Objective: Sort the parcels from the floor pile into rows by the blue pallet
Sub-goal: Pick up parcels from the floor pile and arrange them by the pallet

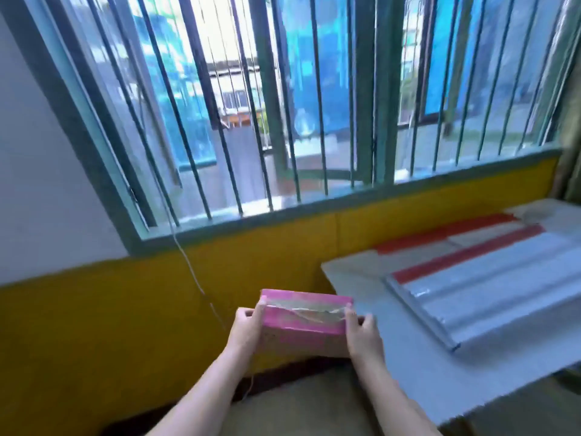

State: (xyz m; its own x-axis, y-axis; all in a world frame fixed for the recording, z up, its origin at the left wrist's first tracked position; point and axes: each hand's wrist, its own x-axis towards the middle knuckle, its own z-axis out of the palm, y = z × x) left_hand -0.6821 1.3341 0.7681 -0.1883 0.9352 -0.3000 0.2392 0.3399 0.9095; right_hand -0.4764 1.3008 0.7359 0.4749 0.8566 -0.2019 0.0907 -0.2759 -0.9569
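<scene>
We hold a pink parcel [306, 319] at six o'clock in the view, raised in front of the yellow wall [125, 309], with its long axis running from nine o'clock to three o'clock and slightly tilted, the right end a little lower. It is a shallow rectangular carton; its top face is bright pink with a strip of glossy clear tape along the long axis, and the side facing us is plain brown cardboard with faint pink print that we cannot read. Our left hand [248, 325] clamps the nine o'clock end, thumb on top and fingers wrapped around the edge; our right hand [361, 332] clamps the three o'clock end the same way, so each grip is closed on the parcel. At three o'clock from the parcel lies a pale grey flat sheet [418, 372], smooth and matte, and on it rests a ribbed silvery panel [490, 297] with red stripes across its far end. At twelve o'clock a barred window [283, 105] in a green frame fills the upper view, and a thin white cord [191, 272] hangs down the wall.
</scene>
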